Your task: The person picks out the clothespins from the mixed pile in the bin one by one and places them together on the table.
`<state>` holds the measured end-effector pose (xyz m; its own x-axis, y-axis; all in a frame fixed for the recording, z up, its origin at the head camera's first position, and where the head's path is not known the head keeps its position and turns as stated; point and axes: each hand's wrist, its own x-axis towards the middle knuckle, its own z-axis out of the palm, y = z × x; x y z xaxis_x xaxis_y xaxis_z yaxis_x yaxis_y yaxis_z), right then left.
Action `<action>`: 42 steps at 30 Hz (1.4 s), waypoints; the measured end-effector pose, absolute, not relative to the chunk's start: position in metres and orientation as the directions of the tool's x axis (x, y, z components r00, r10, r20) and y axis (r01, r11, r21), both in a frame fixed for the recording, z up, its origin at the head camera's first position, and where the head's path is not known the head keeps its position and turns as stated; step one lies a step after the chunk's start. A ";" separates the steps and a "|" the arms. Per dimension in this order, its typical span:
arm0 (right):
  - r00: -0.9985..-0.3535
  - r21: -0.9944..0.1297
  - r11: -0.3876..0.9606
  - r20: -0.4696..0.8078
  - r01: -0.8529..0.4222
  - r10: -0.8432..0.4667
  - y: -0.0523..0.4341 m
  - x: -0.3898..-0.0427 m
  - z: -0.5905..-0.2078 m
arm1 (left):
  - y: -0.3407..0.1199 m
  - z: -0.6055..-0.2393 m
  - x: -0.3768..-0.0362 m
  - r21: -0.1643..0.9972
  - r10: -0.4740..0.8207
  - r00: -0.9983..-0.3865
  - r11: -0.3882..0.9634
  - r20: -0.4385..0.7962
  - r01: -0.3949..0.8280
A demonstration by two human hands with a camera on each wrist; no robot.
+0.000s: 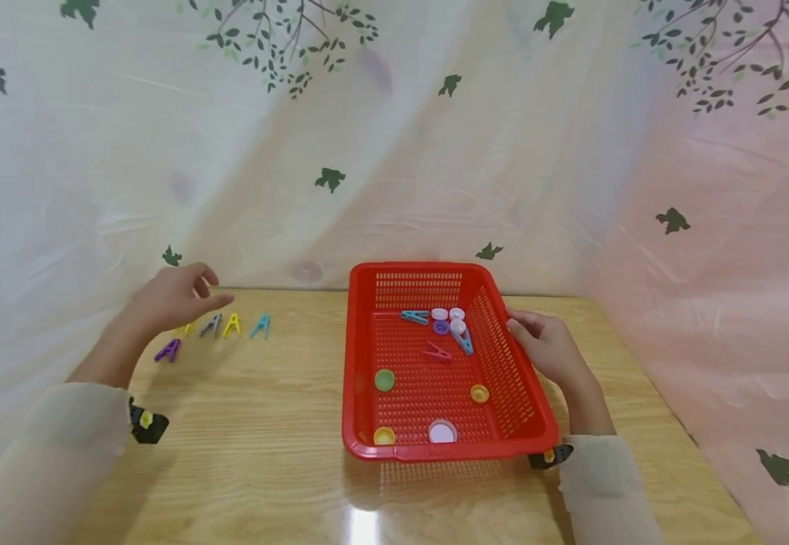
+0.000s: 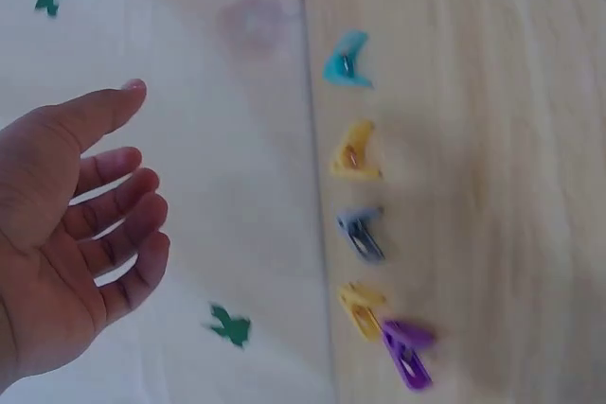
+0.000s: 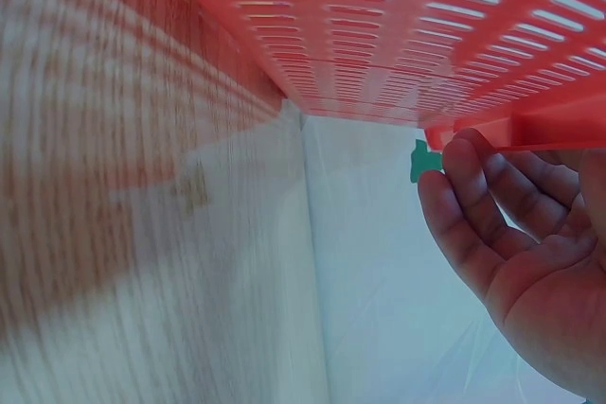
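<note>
We are holding our left hand (image 1: pixel 172 299) above the wooden table (image 1: pixel 265 424), over the near end of a row of clothes pegs by the curtain. Its fingers (image 2: pixel 118 219) are loosely curled and slightly apart, the thumb stretched out, and they are gripping nothing and touching nothing. Beneath and just beyond the hand the pegs are lying in a line: a purple peg (image 2: pixel 407 352), a yellow peg (image 2: pixel 363 309) touching it, a grey peg (image 2: pixel 361 234), a second yellow peg (image 2: pixel 354 150) and a teal peg (image 2: pixel 346 59).

We are resting our right hand (image 1: pixel 551 348) against the right rim of the red basket (image 1: pixel 367 356), which is standing on the table right of the middle. The fingers (image 3: pixel 473 205) are lying side by side, gently bent, with their tips touching the underside of the rim; whether the thumb is closing on the rim from above we cannot tell.

Inside the basket we are seeing a green cap (image 1: pixel 384 379), two yellow caps (image 1: pixel 479 393), a white cap (image 1: pixel 442 432), a pink peg (image 1: pixel 438 351), two blue pegs (image 1: pixel 415 316) and a small cluster of pale and purple caps (image 1: pixel 450 320) near the far wall.
</note>
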<state>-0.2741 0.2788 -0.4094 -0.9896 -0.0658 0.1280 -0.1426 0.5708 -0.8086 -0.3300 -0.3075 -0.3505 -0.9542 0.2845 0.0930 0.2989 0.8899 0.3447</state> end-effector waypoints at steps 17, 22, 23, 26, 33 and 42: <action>-0.992 -0.820 0.559 0.112 -0.126 -0.059 0.278 -0.271 -0.408 | -0.164 -0.329 -0.360 0.292 0.596 -0.778 0.722 0.199 0.628; -0.992 -0.820 0.559 0.107 -0.122 -0.060 0.277 -0.272 -0.408 | -0.133 -0.338 -0.364 0.279 0.646 -0.743 0.691 0.176 0.667; -0.992 -0.817 0.564 0.109 -0.122 -0.057 0.277 -0.272 -0.408 | -0.127 -0.339 -0.365 0.273 0.659 -0.732 0.682 0.173 0.679; -0.992 -0.814 0.567 0.114 -0.126 -0.056 0.278 -0.272 -0.407 | -0.107 -0.345 -0.365 0.255 0.697 -0.701 0.657 0.152 0.709; -0.991 -0.817 0.560 0.116 -0.135 -0.069 0.275 -0.272 -0.407 | -0.070 -0.360 -0.358 0.246 0.756 -0.651 0.619 0.069 0.746; -0.989 -0.805 0.576 0.124 -0.147 -0.079 0.279 -0.272 -0.410 | -0.033 -0.381 -0.359 0.275 0.765 -0.642 0.628 -0.046 0.728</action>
